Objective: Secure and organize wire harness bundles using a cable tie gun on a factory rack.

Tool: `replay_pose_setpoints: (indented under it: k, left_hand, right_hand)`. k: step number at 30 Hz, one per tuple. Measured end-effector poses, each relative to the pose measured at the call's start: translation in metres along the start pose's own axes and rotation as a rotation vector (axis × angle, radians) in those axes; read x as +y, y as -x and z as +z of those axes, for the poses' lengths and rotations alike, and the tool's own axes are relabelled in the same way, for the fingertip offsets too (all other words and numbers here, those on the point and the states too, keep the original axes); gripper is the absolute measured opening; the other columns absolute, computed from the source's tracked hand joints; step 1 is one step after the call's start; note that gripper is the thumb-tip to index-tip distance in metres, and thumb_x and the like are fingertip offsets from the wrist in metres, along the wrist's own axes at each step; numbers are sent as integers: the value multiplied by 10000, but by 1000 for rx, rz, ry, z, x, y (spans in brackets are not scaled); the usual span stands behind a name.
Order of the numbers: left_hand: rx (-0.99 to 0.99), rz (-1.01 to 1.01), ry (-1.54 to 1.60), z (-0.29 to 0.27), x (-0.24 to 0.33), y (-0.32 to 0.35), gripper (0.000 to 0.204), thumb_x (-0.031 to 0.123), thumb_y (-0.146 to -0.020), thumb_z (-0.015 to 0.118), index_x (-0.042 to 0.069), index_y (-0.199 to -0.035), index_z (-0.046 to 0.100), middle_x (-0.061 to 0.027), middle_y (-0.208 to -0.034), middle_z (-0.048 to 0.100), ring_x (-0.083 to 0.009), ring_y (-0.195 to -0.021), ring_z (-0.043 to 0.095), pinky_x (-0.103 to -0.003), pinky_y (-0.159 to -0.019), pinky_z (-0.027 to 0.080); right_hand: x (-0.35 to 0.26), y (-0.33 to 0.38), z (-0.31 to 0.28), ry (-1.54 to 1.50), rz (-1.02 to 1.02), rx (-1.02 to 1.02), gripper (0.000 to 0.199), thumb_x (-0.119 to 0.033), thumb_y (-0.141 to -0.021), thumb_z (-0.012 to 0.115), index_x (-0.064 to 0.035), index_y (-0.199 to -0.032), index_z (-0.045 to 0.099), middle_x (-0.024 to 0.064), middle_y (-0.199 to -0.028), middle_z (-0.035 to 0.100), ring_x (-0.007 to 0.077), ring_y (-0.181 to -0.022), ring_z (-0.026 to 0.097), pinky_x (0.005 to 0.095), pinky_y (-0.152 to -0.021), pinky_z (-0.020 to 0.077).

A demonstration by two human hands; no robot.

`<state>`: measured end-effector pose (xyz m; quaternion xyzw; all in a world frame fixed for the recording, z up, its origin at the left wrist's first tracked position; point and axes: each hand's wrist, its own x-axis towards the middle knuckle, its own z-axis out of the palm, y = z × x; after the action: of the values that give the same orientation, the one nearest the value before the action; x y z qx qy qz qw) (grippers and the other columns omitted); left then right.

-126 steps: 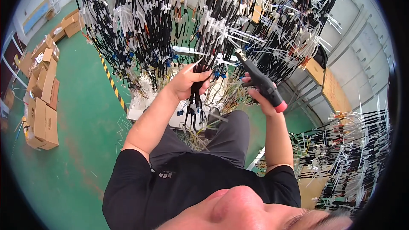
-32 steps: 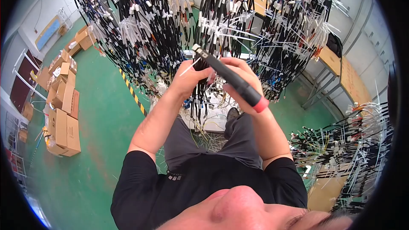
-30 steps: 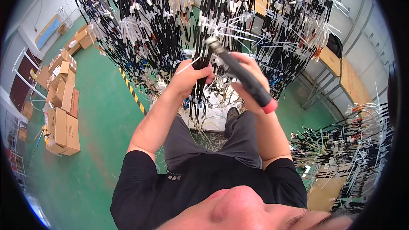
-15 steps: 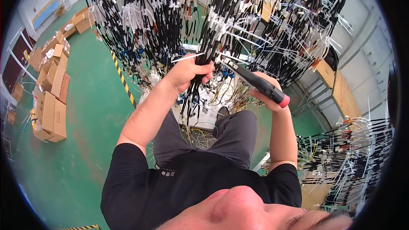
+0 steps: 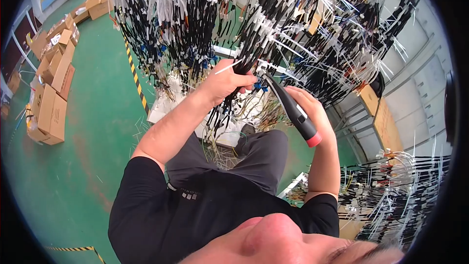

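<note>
My left hand point(image 5: 222, 84) is closed around a hanging bundle of black wire harnesses point(image 5: 250, 51), thumb across the front. A white cable tie point(image 5: 227, 67) sticks out to the left above that hand. My right hand point(image 5: 310, 105) grips a black cable tie gun point(image 5: 293, 110) with a red end cap. The gun slants up and left, its metal nose close to the bundle just right of my left fingers. Whether the nose has hold of a tie is too small to tell. Loose wire ends with small connectors point(image 5: 220, 123) dangle below my left hand.
Dense harness bundles hang to the left point(image 5: 181, 24) and right point(image 5: 337, 58), with long white tie tails jutting out. More harnesses point(image 5: 395, 195) are at lower right. Open cardboard boxes point(image 5: 51, 110) line the far left of the green floor. A wooden board point(image 5: 387, 124) stands by the right wall.
The view has shifted a little. The cable tie gun has swung steeper, its red end now lower and nearer my wrist. My left hand keeps its hold on the bundle.
</note>
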<state>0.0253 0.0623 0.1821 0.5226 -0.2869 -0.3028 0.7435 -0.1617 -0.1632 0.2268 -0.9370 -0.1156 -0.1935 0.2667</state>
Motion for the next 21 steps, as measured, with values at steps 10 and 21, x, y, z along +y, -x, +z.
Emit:
replay_pose_setpoints:
  k: [10, 21]
  left_hand:
    - [-48, 21, 16, -7, -5, -3, 149, 86, -894, 826, 29, -925, 691, -53, -766, 699, -121, -664, 663, -252, -592, 518]
    - [-116, 47, 1, -11, -8, -2, 380, 216, -866, 912, 23, -1095, 679, -35, -947, 704, -120, -845, 667, -286, -817, 554]
  right_hand:
    - [31, 10, 12, 78, -18, 91, 162, -68, -742, 761, -6, -820, 633, 99, -713, 566, 289, -628, 570, 377, -606, 461]
    - [20, 17, 34, 610, -174, 321, 452, -71, -762, 709, -100, -1212, 669, 91, -1212, 618, 316, -1274, 591, 567, -1231, 331]
